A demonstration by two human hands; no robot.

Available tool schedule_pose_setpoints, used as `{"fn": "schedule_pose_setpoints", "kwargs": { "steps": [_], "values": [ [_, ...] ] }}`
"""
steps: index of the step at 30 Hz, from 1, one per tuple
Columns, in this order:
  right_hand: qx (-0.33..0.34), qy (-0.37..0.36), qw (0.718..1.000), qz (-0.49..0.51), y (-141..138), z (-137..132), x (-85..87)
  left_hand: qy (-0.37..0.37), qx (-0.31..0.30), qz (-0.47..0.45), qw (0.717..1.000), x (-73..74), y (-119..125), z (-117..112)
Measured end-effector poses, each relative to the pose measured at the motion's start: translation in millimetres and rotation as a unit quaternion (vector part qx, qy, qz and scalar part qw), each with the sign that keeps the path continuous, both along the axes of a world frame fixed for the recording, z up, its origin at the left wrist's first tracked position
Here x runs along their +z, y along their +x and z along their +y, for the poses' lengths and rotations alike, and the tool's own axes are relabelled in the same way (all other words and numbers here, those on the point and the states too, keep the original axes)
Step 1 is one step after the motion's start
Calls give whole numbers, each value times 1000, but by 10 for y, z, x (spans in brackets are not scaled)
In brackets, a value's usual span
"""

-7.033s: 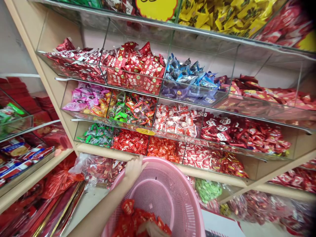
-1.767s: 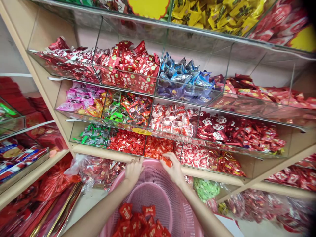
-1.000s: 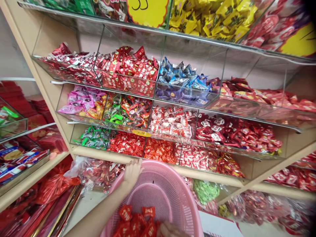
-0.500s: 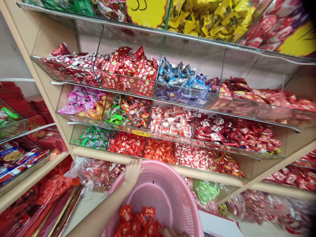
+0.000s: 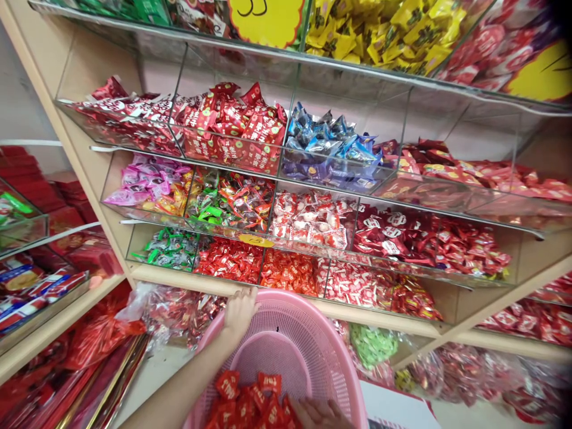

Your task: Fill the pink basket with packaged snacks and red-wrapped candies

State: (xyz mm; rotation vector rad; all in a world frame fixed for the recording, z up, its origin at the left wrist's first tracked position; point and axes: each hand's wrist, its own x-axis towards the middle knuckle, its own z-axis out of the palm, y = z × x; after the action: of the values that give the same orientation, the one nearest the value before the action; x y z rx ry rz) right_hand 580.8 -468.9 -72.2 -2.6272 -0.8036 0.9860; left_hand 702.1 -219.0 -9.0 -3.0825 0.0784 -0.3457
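A round pink plastic basket (image 5: 337, 357) with mesh sides stands tilted against the bottom shelf. My left hand (image 5: 240, 310) is closed over its far rim, fingers curled around the edge. Small red wrapped candies (image 5: 250, 399) lie heaped in the near left part of the basket. Low inside the basket is my right hand (image 5: 319, 414), beside the heap and close against its right edge. Its fingers are stretched out and slightly apart, and nothing shows in them. The lower frame edge cuts off its wrist.
Tiered clear bins hold wrapped sweets: red candies (image 5: 232, 260), orange-red candies (image 5: 289, 273), blue packets (image 5: 333, 140) and yellow packets (image 5: 384, 33). A wooden shelf edge (image 5: 179, 278) runs just beyond the basket. Bagged sweets (image 5: 373, 345) sit beneath it. A white box (image 5: 395, 408) is at right.
My right hand has come further into view, its fingers straightening out flat beside the red candies. The left hand and the basket have stayed in place.
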Motion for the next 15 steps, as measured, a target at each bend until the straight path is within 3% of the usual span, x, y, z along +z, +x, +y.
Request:
{"fn": "schedule_pose_setpoints", "kwargs": {
  "steps": [5, 9, 12, 15],
  "values": [
    [19, -41, 998, 40, 20, 132, 232, 3, 2, 0, 1000, -14, 3, 2],
    [2, -30, 1000, 9, 66, 199, 678, 10, 5, -9, 1000, -4, -15, 2],
    [-67, 85, 993, -52, 281, 238, 1131, 4, 4, -9, 1000, 17, -28, 0],
    [-106, 231, 960, -115, 730, 334, 1373, -3, 2, -8, 1000, 31, -34, 0]
  ]
}}
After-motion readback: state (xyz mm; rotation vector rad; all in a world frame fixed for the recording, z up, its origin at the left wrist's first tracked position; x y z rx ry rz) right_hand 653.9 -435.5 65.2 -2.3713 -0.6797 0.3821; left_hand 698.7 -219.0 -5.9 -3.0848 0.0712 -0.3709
